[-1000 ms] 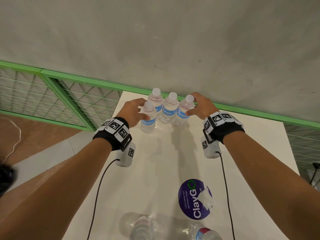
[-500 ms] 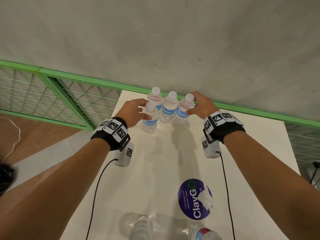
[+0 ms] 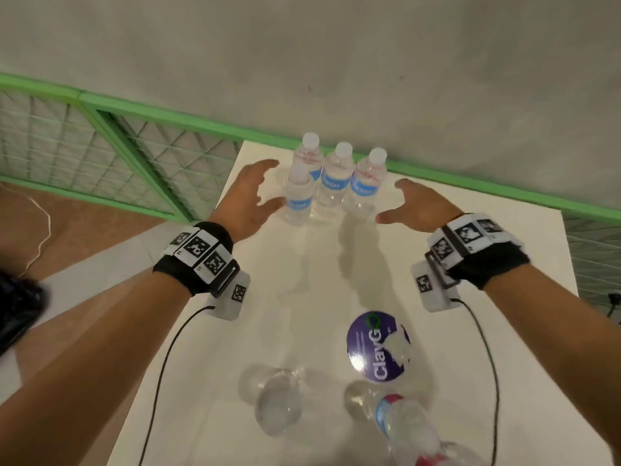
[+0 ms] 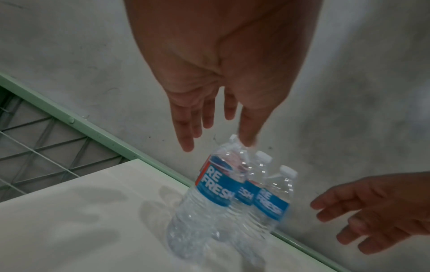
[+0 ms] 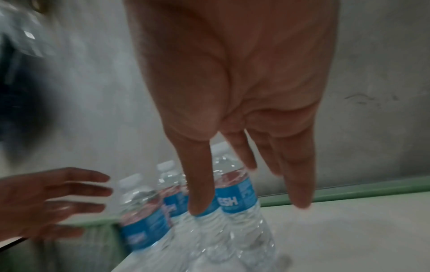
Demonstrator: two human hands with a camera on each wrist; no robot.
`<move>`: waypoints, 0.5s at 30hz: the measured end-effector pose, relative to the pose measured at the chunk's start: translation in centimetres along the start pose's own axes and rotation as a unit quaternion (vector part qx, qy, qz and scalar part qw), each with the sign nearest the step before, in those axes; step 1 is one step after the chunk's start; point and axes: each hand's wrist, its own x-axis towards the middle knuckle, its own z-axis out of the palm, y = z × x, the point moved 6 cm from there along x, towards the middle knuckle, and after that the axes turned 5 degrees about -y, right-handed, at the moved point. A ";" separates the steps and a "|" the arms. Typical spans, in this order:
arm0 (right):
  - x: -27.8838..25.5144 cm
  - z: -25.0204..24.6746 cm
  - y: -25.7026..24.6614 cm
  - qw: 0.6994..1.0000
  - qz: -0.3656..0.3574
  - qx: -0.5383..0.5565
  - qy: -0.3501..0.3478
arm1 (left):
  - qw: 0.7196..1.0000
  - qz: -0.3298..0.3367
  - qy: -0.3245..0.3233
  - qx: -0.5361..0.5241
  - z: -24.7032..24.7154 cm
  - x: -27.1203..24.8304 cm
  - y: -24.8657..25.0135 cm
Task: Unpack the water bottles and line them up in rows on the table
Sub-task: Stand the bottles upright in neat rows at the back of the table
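Several clear water bottles with blue labels stand upright at the far edge of the white table [image 3: 470, 264]: a back row of three [image 3: 336, 176] and one bottle in front [image 3: 297, 200] at the left. My left hand [image 3: 248, 200] hovers just left of the front bottle, fingers spread, holding nothing. My right hand [image 3: 416, 206] hovers right of the rightmost bottle [image 3: 366, 183], fingers straight and apart from it. The left wrist view shows the bottles [image 4: 216, 198] below the straight fingers [image 4: 186, 136]; the right wrist view shows them [image 5: 235, 202] behind the fingers [image 5: 200, 184].
Near the table's front edge lie two more bottles [image 3: 275, 401] [image 3: 403, 422] in clear plastic wrap, next to a round purple sticker [image 3: 376, 348]. A green-framed mesh fence [image 3: 134, 156] runs behind and left of the table, with a grey wall beyond.
Both hands have let go of the bottles and drawn back toward me and outward, fingers now spread. The bottles stay standing in place.
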 end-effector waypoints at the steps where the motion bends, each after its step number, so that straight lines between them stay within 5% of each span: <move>1: -1.8 0.9 -0.2 0.999 -0.021 -0.033 -0.036 | 0.999 0.034 -0.001 0.027 0.1 -1.6 0.5; 3: -5.9 3.3 -0.5 0.984 -0.088 -0.090 -0.123 | 0.991 0.091 -0.057 0.076 1.6 -5.1 0.7; 5: -10.2 6.5 -0.1 0.948 -0.154 -0.152 -0.234 | 0.972 0.090 -0.194 0.099 4.3 -8.9 0.0; 9: -16.7 12.3 2.6 0.874 -0.186 -0.214 -0.394 | 0.855 0.015 -0.501 0.133 8.8 -17.7 -2.2; 12: -18.5 14.8 3.5 0.848 -0.212 -0.187 -0.449 | 0.803 -0.003 -0.572 0.168 9.8 -21.0 -2.8; 15: -19.0 16.1 4.0 0.850 -0.224 -0.179 -0.441 | 0.828 -0.015 -0.554 0.090 10.5 -21.3 -1.9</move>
